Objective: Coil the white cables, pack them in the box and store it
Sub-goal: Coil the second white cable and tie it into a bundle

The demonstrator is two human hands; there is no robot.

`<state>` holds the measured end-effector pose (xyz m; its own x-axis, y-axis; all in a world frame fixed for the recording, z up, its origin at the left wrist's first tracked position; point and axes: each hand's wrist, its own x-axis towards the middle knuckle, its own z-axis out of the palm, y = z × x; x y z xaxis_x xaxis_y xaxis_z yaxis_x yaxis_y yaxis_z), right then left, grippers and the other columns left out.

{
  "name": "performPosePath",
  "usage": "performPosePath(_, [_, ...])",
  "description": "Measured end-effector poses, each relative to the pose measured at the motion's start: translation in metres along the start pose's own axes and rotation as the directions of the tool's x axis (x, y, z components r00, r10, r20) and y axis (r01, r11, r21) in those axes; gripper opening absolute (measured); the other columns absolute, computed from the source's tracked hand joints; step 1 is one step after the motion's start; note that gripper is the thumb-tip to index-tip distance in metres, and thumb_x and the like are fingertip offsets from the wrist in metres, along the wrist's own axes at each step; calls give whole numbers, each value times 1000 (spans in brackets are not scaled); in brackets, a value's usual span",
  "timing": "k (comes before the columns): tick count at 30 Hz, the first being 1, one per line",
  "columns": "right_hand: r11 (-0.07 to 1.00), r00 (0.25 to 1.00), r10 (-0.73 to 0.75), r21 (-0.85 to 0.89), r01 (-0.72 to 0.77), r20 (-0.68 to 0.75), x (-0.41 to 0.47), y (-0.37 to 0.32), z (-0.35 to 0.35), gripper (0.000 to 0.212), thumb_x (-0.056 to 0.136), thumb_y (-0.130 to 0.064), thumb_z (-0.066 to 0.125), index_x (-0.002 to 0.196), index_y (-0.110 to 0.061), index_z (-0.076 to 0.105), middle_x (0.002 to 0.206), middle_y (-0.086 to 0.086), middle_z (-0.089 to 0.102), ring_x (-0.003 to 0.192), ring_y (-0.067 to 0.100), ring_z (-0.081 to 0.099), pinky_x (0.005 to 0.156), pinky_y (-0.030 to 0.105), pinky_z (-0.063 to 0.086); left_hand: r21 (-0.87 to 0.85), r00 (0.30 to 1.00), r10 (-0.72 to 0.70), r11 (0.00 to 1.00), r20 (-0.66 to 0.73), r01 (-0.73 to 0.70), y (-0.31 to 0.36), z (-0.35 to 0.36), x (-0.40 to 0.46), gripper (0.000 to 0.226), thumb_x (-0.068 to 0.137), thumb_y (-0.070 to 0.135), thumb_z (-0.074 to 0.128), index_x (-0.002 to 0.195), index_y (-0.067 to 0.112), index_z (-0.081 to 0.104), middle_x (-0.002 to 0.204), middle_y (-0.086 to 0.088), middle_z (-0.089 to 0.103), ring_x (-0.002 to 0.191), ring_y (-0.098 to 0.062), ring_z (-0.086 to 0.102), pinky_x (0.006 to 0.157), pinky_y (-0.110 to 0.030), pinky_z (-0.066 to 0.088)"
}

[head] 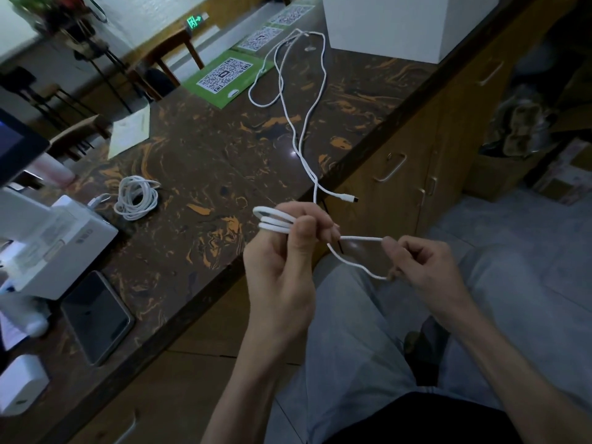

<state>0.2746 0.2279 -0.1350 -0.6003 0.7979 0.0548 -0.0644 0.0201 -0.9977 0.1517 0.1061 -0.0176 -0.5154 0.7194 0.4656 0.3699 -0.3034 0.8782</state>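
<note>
Dark marbled stone with orange veins forms a long counter [205, 161] running from 7 o'clock up to 1 o'clock, with wooden drawers below its edge. Just off that edge, near the middle of the view, a few loops of a white cable [274, 223] are held by the left hand [282, 261], its fingers curled round them. From that hand a short slack length of the same cable runs toward 3 o'clock and is pinched by the right hand [416, 267] between thumb and fingers. The rest of the cable trails up over the counter toward 12 o'clock, where it lies in loose bends; one plug end [350, 199] hangs over the counter edge. A second cable, already coiled [136, 197], lies on the counter at 9 o'clock. A large white box [384, 24] stands on the counter at 1 o'clock. Green cards with square codes [224, 76] lie at 11 o'clock. A dark phone [96, 315] rests at 8 o'clock beside a white device [57, 241].
</note>
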Motion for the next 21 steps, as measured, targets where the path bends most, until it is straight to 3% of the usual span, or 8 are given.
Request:
performPosePath(2, [997, 999, 0, 78, -4, 47, -3, -1, -1, 42, 91, -32, 59, 54, -12, 55, 48, 0, 44, 45, 22, 42, 47, 27, 36, 142, 1000, -5, 990, -12, 6, -3, 0, 0, 20, 101, 10, 44, 91, 11, 62, 81, -3, 60, 76, -20, 60, 72, -27, 50])
performPosePath(5, [994, 975, -96, -34, 105, 199, -5, -8, 4, 43, 99, -29, 57, 58, -17, 57, 50, 2, 43, 47, 9, 38, 47, 18, 31, 422, 998, 30, 905, 53, -50, -11, 3, 0, 15, 96, 0, 48, 93, 5, 63, 84, 0, 59, 77, -7, 56, 70, -12, 43])
performPosePath(11, [950, 879, -172, -161, 268, 445, -10, -30, 8, 35, 97, -26, 57, 65, -15, 65, 51, -6, 49, 44, 3, 40, 47, 12, 29, 687, 965, -58, 713, 256, -140, -41, 1, -1, 30, 81, -10, 60, 105, 7, 64, 99, -4, 59, 91, -13, 56, 78, -15, 45])
performPosePath(15, [938, 849, -190, -165, 306, 494, -11, -42, 2, 39, 97, -29, 56, 64, -11, 69, 47, -6, 46, 42, 3, 38, 48, 12, 28, 724, 926, -260, 689, 275, -22, -43, -3, -8, 13, 101, 22, 44, 100, 19, 57, 85, 9, 54, 76, -7, 54, 65, -22, 46])
performPosePath(18, [937, 855, -213, -150, 316, 473, -11, -45, 0, 50, 98, -35, 51, 58, -8, 64, 44, 1, 45, 39, 5, 37, 46, 14, 29, 743, 875, -323, 666, 361, -61, -45, -6, -17, 52, 102, 50, 18, 82, 18, 54, 74, 2, 51, 67, -11, 50, 65, -35, 44])
performPosePath(21, [933, 882, -218, -176, 314, 418, -10, -44, -2, 58, 99, -38, 47, 52, -7, 58, 43, -2, 46, 36, 4, 38, 43, 14, 28, 801, 798, -421, 585, 432, -126, -43, -9, -23, 65, 93, 69, 6, 73, 23, 46, 67, 4, 46, 59, -11, 43, 56, -28, 36])
